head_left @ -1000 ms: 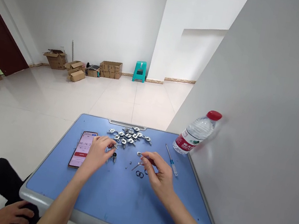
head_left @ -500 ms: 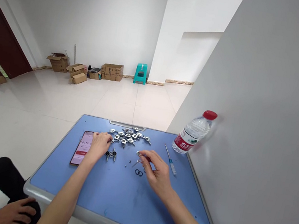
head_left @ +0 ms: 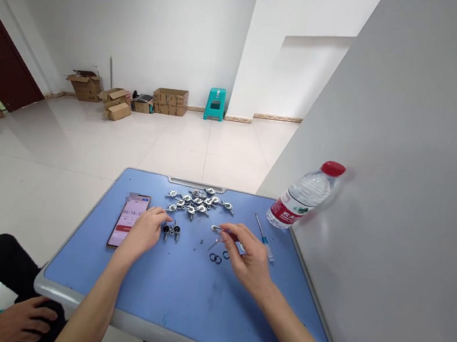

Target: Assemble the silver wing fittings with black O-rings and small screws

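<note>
On the blue table [head_left: 189,294], my left hand [head_left: 145,234] is held low beside the phone, fingers loosely bent and nothing visible in them. Its fingertips are close to two silvery metal fittings with black rings [head_left: 171,230]. My right hand [head_left: 248,260] is closed in a pinch on a small silvery metal fitting [head_left: 215,229], mostly covered by the fingers. Beneath that hand is a thin metal piece [head_left: 214,244]; whether it is held cannot be made out. Black rubber rings [head_left: 215,258] lie close by, along with tiny metal bits [head_left: 201,242].
A heap of silvery fittings [head_left: 196,201] lies toward the far edge. A phone [head_left: 127,221] with a running timer is at left. At right are a screwdriver [head_left: 264,238] and a water bottle [head_left: 301,198] by the grey partition. Another person's hand [head_left: 23,319] rests at lower left.
My left hand has drawn back slightly from the near left side of the heap, where a fitting now shows. My right hand keeps its pinch. The view has shifted slightly.
</note>
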The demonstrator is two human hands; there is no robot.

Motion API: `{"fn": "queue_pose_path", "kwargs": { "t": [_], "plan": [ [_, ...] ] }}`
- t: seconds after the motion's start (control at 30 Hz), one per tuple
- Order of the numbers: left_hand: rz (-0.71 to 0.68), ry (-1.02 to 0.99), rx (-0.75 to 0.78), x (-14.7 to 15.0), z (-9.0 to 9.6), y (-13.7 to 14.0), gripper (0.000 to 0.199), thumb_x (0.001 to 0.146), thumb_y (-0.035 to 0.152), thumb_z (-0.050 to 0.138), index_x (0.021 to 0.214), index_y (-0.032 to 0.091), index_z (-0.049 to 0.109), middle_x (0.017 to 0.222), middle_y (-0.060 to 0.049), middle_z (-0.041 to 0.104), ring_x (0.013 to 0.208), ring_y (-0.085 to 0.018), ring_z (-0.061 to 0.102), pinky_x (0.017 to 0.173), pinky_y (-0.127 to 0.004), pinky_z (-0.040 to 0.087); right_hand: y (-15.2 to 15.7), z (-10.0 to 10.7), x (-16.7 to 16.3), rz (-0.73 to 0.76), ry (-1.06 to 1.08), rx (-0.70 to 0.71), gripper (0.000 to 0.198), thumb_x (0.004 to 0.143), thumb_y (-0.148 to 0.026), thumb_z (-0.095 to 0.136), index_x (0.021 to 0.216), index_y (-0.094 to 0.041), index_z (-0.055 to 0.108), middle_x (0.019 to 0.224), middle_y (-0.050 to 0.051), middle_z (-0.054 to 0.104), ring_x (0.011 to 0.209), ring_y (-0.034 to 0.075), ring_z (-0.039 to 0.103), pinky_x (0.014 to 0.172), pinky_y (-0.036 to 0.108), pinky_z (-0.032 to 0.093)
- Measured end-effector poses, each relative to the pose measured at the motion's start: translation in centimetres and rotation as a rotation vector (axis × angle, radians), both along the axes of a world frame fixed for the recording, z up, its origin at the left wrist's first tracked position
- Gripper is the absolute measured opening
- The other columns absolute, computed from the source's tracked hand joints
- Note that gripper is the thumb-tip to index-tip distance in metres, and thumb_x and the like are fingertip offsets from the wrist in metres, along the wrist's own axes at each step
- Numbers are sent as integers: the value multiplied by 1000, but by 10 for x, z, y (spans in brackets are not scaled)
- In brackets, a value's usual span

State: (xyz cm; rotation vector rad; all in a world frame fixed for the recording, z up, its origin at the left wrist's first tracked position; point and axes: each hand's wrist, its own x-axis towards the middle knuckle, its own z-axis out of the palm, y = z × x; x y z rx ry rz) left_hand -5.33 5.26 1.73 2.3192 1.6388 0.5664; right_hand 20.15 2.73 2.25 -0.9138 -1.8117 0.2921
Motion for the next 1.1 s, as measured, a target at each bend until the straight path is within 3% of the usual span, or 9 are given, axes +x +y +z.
{"fn": "queue_pose_path", "kwargs": {
  "t": [0.23, 0.43, 0.63, 0.73, 0.9, 1.0, 1.1],
  "plan": [
    [-9, 11, -31, 0, -3, -14, 34, 84, -1, 41, 92, 19, 68, 96, -6, 64, 93, -21, 62, 81, -34, 50, 1, 0, 0, -1, -24, 12, 13, 94, -19, 49, 97, -19, 62, 76, 4, 65, 60, 14, 58, 52, 25, 47],
    [-16, 19, -86, -2, -2, -44, 26, 85, 3, 45, 90, 21, 64, 97, -5, 61, 92, -21, 60, 78, -34, 49, 0, 0, 1, 8, -58, 29, 14, 94, -16, 48, 99, -19, 62, 75, 4, 64, 61, 14, 58, 54, 25, 47],
    [-108, -134, -162, 9, -4, -63, 28, 88, 5, 39, 87, 21, 62, 94, -4, 60, 88, -19, 59, 77, -32, 49, -1, 0, 1, 15, -68, 24, 15, 94, -17, 48, 99, -19, 62, 74, 3, 63, 60, 13, 57, 55, 26, 48],
    [-122, -209, -163, 17, -7, -65, 30, 91, 7, 37, 95, 22, 62, 100, -4, 60, 91, -18, 60, 78, -32, 49, -1, -1, 1, 12, -78, 24, 15, 95, -18, 47, 100, -19, 61, 76, 4, 64, 60, 13, 57, 54, 26, 47],
    [74, -327, -87, 21, -14, -79, 23, 93, 15, 37, 96, 20, 59, 98, -5, 60, 89, -19, 60, 79, -33, 49, 0, -2, 3, 16, -74, 47, 14, 94, -15, 48, 100, -19, 60, 76, 4, 64, 62, 14, 57, 53, 25, 46],
    [144, -263, -82, 22, -18, -95, 12, 90, 22, 48, 97, 20, 57, 93, -5, 61, 86, -22, 59, 79, -38, 48, 0, -2, 3, 26, -69, 54, 15, 94, -14, 48, 101, -19, 60, 77, 4, 63, 62, 13, 57, 54, 25, 47],
    [181, -164, -89, 27, -22, -107, 18, 83, 26, 60, 101, 21, 57, 97, -5, 62, 90, -25, 57, 80, -41, 46, -1, -3, 4, 38, -63, 51, 15, 94, -14, 49, 103, -19, 60, 77, 3, 62, 62, 13, 57, 55, 25, 47]
  ]
}}
